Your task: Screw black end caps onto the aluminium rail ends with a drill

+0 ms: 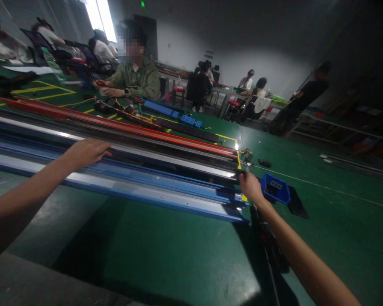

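Observation:
A long black-and-silver metal profile [191, 163] stretches from the left edge of the view towards the right. My left hand [87, 152] lies palm down over it, with the fingers closed around its near side. At its right end my right hand [251, 187] is closed, gripping the profile's tip; part of the grip is hidden. Just in front, a blue-and-silver profile [159, 193] rests on the green table [166, 250], running nearly parallel. Behind the held piece lies an orange-red profile [166, 134].
A blue bin [276, 189] with small parts and a dark flat slab [297, 204] sit right of my right hand. A dark corded tool [271, 242] lies below that forearm. Wiring [140, 117] and blue blocks [190, 120] lie farther back, before a seated person [140, 78].

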The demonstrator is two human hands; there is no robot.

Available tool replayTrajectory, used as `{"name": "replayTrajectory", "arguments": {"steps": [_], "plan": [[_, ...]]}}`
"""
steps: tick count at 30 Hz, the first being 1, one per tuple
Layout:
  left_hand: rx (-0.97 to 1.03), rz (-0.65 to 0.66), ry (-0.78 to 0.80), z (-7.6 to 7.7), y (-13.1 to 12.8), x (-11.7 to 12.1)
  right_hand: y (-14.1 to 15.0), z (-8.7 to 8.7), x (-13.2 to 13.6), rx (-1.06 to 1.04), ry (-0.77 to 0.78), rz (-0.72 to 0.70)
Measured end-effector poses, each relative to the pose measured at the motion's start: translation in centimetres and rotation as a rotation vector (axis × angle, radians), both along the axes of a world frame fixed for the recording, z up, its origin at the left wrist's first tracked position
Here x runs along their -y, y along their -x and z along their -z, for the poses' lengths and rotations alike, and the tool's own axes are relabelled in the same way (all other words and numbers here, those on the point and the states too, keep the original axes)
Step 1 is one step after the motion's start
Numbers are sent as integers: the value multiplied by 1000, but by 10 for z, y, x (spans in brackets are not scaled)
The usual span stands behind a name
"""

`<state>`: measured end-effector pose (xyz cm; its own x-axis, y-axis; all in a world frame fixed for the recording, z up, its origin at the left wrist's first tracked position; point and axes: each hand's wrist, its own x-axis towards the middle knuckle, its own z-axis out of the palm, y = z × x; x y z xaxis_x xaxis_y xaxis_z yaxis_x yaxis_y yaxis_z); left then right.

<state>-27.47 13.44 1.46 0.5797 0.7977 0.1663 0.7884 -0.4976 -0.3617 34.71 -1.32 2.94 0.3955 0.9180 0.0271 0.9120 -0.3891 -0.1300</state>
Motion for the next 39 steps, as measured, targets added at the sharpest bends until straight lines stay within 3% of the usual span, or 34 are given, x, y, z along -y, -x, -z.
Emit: {"name": "replayTrajectory", "arguments": {"steps": [21,39], "plan": [[-50,-65,98,29,-25,-31,-20,24,-25,-60,54,35],[-60,-121,131,30,-29,-39,-30,29,-46,-129,124,25]]}}
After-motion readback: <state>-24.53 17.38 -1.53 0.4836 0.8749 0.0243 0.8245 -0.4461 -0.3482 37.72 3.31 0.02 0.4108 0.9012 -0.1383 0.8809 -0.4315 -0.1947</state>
